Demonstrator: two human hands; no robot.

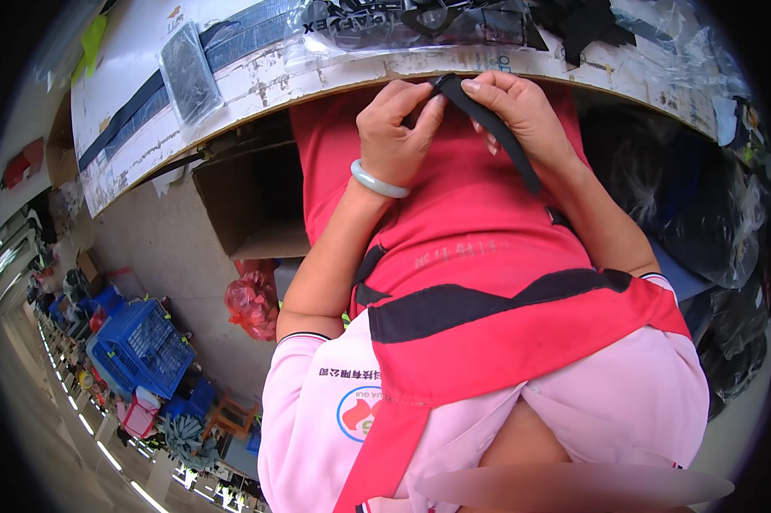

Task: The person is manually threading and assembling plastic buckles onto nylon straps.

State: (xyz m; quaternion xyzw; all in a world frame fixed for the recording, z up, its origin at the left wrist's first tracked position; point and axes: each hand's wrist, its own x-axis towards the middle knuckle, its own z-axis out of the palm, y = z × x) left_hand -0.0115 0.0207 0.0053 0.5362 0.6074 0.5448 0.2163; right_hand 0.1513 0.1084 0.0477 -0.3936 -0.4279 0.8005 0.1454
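Note:
A black fabric strap point(498, 128) is held between both hands just off the table's near edge. My left hand point(400, 126), with a pale bangle point(378, 180) on its wrist, pinches the strap's far end between thumb and forefinger. Close beside it, my right hand point(522, 115) grips the same strap with thumb and fingers. From there the strap's loose end hangs down toward me over the red apron point(454, 224). What lies at the pinched tip is too small to make out.
On the worn white table point(133, 171) lie a clear-wrapped flat packet point(189, 77), clear plastic bags point(419, 30) and black fabric pieces point(584, 26). Below stand an open cardboard box point(240, 201) and a red plastic bag point(253, 303). Blue crates point(146, 346) are on the floor at left; dark bags point(710, 222) at right.

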